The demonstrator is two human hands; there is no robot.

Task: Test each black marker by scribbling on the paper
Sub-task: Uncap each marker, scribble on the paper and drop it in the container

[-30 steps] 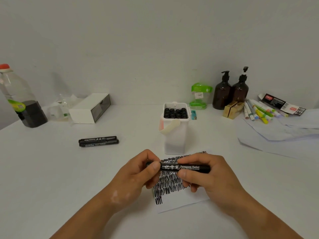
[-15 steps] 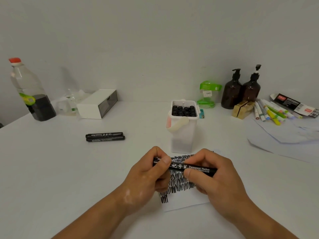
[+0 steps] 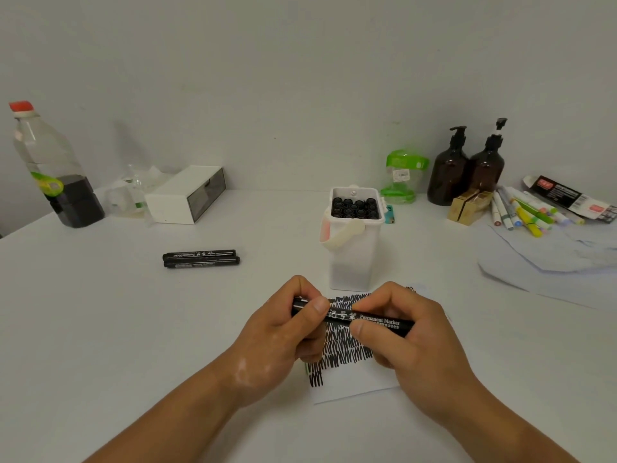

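I hold one black marker point(image 3: 367, 319) level above the paper point(image 3: 354, 384), which is covered in black scribbles. My left hand point(image 3: 283, 332) grips the marker's left end, where the cap sits. My right hand point(image 3: 407, 335) pinches the barrel between thumb and fingers. Behind the paper stands a white bucket point(image 3: 352, 259) packed with several black markers point(image 3: 355, 207). Two more black markers point(image 3: 201, 258) lie side by side on the table to the left.
A bottle of dark liquid point(image 3: 56, 175) and a white box point(image 3: 187, 195) stand at the back left. Two brown pump bottles point(image 3: 467, 168), a green container point(image 3: 402, 177), coloured pens point(image 3: 524, 212) and loose papers point(image 3: 551, 259) crowd the back right.
Both hands keep hold of the marker over the paper. The view has shifted a little, so everything sits slightly further right and higher than a second ago.
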